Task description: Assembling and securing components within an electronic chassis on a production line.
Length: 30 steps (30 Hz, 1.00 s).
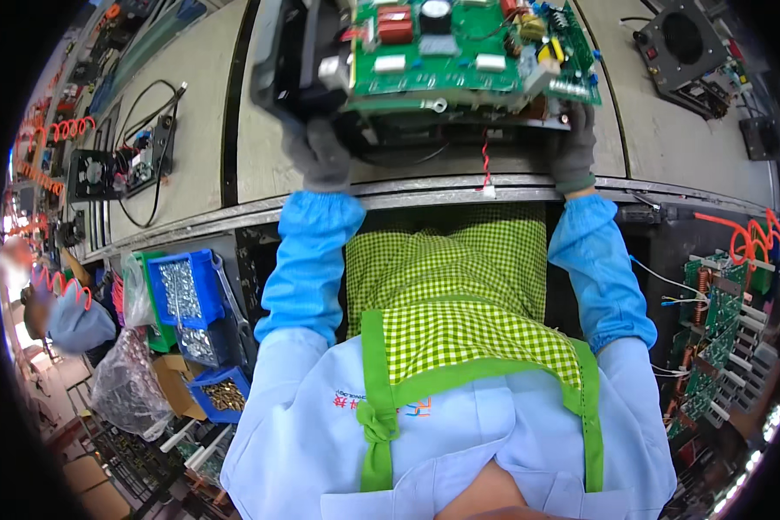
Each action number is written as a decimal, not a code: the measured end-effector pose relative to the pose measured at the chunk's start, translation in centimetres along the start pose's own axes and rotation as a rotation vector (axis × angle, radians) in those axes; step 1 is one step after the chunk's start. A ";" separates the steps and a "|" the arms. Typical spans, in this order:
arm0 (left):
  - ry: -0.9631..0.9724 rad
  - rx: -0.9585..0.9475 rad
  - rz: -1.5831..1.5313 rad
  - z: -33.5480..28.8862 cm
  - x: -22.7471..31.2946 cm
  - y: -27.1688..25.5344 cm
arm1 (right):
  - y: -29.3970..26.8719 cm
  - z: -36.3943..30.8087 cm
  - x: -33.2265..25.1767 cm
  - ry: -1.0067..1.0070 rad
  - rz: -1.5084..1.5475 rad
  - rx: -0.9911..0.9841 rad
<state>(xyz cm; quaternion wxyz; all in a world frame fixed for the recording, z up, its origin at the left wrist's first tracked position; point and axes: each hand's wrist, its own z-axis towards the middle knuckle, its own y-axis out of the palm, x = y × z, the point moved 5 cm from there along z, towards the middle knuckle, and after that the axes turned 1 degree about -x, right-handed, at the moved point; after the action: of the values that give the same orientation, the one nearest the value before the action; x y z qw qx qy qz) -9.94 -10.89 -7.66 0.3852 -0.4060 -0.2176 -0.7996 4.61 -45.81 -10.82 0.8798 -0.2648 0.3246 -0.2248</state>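
Right between both sets of gloved fingers there's an open black unit [386, 132] with a green circuit board [446, 78] on top. Left hand [319, 156] has its fingers bunched together, gripping the near left corner; right hand [576, 154] is clamped on the near right one, fingertips lost in blur tbh. Between them dangles a red twisted wire [486, 156] with a white plug [489, 191]. Well left of the left fingers: a small fan assembly [147, 156]. Well right of the right fingers: a dark grey fan box [680, 56].
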 end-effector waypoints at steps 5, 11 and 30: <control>0.199 0.013 0.175 3.7 0.1 2.0 | 0.1 4.4 -0.7 -0.142 0.054 0.000; 0.360 -0.171 0.263 1.3 3.8 -1.0 | -6.1 1.8 -5.2 0.137 0.000 0.103; 0.675 -0.049 0.521 0.5 6.5 3.8 | 8.3 3.8 -11.7 0.222 -0.097 -0.321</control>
<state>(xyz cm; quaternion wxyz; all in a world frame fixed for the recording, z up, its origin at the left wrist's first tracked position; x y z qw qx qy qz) -9.16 -15.72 -1.90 0.6141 -0.1718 0.0496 -0.7687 1.08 -31.62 -8.13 0.7733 -0.3907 0.4379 -0.2402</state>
